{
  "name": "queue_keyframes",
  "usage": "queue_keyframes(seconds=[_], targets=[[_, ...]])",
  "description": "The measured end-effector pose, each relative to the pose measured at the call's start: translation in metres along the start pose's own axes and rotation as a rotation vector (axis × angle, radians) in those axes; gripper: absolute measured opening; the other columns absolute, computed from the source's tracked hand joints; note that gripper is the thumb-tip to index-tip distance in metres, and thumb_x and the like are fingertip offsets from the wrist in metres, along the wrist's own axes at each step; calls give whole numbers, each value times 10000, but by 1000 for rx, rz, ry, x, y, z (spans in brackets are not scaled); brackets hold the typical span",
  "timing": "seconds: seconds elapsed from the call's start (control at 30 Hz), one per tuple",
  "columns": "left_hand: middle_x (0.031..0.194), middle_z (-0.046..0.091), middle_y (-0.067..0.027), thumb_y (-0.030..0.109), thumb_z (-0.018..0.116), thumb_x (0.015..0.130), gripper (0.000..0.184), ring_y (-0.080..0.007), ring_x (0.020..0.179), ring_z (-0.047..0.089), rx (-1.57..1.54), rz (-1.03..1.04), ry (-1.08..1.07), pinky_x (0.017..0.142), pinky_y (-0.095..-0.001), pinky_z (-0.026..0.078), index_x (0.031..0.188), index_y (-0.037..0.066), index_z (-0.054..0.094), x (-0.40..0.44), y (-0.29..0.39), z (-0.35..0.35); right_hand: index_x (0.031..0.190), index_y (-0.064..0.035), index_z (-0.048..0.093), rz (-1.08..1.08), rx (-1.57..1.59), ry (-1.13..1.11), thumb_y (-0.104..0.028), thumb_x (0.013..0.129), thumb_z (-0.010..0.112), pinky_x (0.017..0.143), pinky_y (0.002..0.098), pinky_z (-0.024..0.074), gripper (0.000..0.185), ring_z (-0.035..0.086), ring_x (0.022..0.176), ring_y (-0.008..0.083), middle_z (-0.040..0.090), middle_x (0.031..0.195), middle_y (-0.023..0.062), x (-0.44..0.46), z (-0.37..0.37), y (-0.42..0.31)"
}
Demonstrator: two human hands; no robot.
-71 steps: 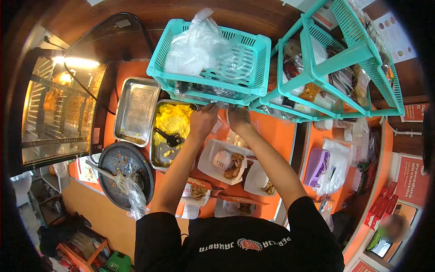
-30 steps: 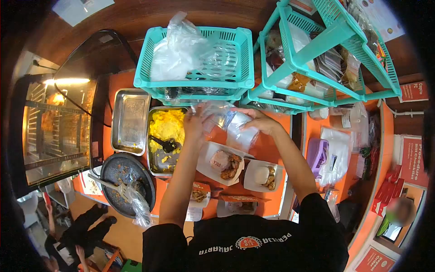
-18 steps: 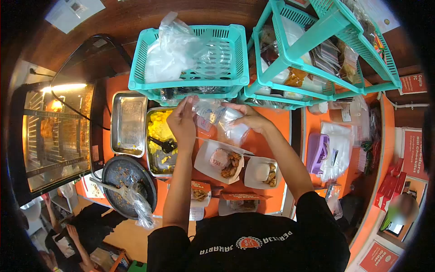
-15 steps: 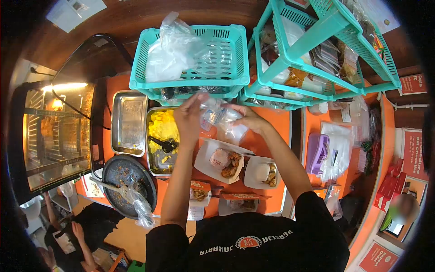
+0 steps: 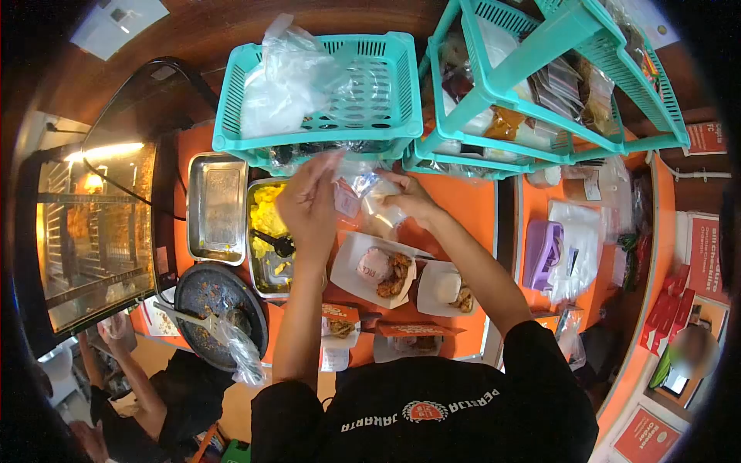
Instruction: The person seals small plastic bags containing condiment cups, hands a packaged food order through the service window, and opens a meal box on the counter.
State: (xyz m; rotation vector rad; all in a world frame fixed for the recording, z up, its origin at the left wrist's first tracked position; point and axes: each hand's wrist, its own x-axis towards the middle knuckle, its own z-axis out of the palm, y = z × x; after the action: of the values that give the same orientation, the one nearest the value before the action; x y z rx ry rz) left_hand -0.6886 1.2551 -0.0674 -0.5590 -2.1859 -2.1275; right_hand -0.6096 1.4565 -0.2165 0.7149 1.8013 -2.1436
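Note:
My right hand (image 5: 413, 202) pinches a clear plastic bag (image 5: 381, 216) above the orange counter. Close to the bag's left side is my left hand (image 5: 307, 194), its fingers pointing up and blurred, so their grip does not show. A small packet with a printed label (image 5: 346, 199) lies by the bag. Just below my hands stands an open paper box (image 5: 347, 266) with a wrapped rice portion (image 5: 376, 265) and fried chicken pieces (image 5: 396, 278). To its right is a second open box (image 5: 432, 305) with a pale round portion and some chicken.
Turquoise baskets (image 5: 413, 92) stand at the back, one holding plastic bags (image 5: 282, 89). On the left are a steel tray of yellow food (image 5: 268, 208), a bare steel tray (image 5: 218, 208), a dark round pan (image 5: 197, 339) and a lit display cabinet (image 5: 93, 231). Another person works at lower left.
My left hand has shifted left and down, its fingers now pointing up. My right hand has moved slightly left with the bag. The other person at lower left has raised a hand.

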Motion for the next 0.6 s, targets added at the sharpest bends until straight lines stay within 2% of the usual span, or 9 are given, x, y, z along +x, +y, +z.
queue_keyframes(seconds=[0.1,0.17,0.2,0.27,0.4,0.47,0.5,0.57,0.6], targets=[[1027,748,-136,3,555,1030,168,-192,963,712,43,302,215,860,-325,566,1039,-34,719,12,43,-30,1524,-93,518,31,174,38,60,754,714,932,345,570,809,685,1090,208,689,1279,76,14,4,17],[944,723,-143,76,524,1068,206,-204,897,713,-57,314,427,812,-313,564,977,-37,671,13,79,-45,1519,-95,521,-6,320,112,53,761,722,914,359,581,797,690,1085,219,684,1290,84,12,23,14],[944,723,-143,76,524,1068,206,-204,897,713,-52,318,428,812,-313,564,977,-37,671,8,82,-55,1513,-96,524,-44,466,185,46,768,730,895,372,592,786,695,1079,231,680,1300,93,10,33,11],[881,680,-86,211,498,1105,327,-179,826,685,63,182,496,750,-281,533,968,-41,655,-3,90,-78,1502,-94,533,-5,569,243,44,781,729,883,383,599,759,695,1083,241,679,1301,101,6,49,2],[852,663,-97,193,508,1104,323,-172,776,666,199,71,451,719,-307,538,924,-50,621,-52,76,-108,1492,-114,537,-29,786,408,54,826,700,863,416,615,706,695,1081,266,675,1291,112,-12,71,-9],[853,658,-81,229,514,1111,353,-160,778,660,367,-133,415,734,-306,535,908,-40,616,-84,55,-125,1508,-120,518,-70,811,455,63,835,682,860,417,615,716,695,1066,265,675,1282,109,-19,87,-11],[853,658,-81,229,514,1111,353,-160,778,660,366,-131,421,734,-306,535,908,-40,616,-94,51,-126,1524,-125,499,-110,834,510,73,844,664,858,419,615,727,696,1052,264,676,1273,105,-19,93,-11],[848,654,-64,254,530,1110,360,-140,773,646,18,-231,425,716,-283,501,895,-21,622,-116,46,-121,1509,-120,504,-127,848,531,71,845,666,858,418,614,709,695,1040,262,676,1264,105,-4,101,-19],[847,653,-59,254,539,1106,357,-134,767,643,10,-248,450,704,-267,484,890,-16,627,-125,39,-120,1495,-114,509,-147,864,552,68,847,669,858,417,613,692,695,1028,260,675,1256,105,4,102,-22]])
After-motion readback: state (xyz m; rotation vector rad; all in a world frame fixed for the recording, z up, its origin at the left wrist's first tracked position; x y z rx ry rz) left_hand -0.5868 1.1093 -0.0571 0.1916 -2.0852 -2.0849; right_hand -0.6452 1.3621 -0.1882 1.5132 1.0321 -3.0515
